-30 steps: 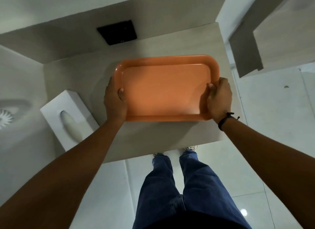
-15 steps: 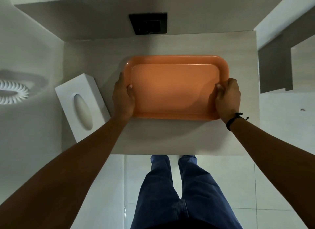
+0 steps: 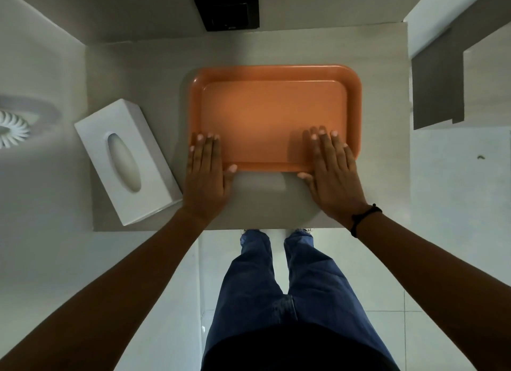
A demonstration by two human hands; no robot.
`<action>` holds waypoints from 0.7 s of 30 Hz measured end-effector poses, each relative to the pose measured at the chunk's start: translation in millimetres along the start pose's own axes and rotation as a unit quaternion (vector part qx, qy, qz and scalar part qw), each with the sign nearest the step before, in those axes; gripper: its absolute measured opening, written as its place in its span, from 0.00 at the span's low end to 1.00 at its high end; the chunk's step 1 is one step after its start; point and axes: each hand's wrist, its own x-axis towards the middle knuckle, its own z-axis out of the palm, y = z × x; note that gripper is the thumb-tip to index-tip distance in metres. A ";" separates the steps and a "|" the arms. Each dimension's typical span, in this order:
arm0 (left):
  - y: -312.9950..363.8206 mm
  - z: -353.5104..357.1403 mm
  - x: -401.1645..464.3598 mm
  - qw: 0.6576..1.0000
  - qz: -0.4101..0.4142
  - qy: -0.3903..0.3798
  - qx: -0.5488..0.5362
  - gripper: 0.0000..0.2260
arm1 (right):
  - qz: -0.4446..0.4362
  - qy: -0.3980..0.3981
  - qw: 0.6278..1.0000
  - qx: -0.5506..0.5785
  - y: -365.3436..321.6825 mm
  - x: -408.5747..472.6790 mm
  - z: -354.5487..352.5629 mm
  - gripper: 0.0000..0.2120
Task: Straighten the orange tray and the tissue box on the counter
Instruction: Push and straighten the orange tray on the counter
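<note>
Grey counter (image 3: pixel 276 50): orange tray (image 3: pixel 273 116) sits square.
Left hand (image 3: pixel 206 177) and right hand (image 3: pixel 333 174) lie flat, fingers spread, gripping nothing; skewed tissue box (image 3: pixel 128 160) likely needs turning next.

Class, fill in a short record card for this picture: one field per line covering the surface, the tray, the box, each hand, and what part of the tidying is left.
surface: pale grey counter, set against a wall
tray: orange rectangular plastic tray, flat, edges square with the counter
box: white rectangular tissue box, left of the tray, lying at an angle to the counter edge
left hand: left hand open, flat on the tray's near left corner
right hand: right hand open, flat on the near right corner
left to do: tissue box not yet straightened
</note>
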 end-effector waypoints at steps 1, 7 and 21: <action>-1.3 2.5 -2.8 1.000 -0.003 -0.008 0.002 0.33 | 0.006 -0.004 1.000 -0.002 -1.2 -1.4 2.6 0.41; -6.5 10.6 2.1 1.000 -0.003 -0.001 0.023 0.33 | 0.032 -0.005 0.999 -0.008 -2.2 7.6 9.2 0.41; -23.8 13.8 64.4 0.999 0.002 0.026 0.043 0.34 | 0.031 -0.003 0.999 -0.019 6.7 70.4 -5.9 0.42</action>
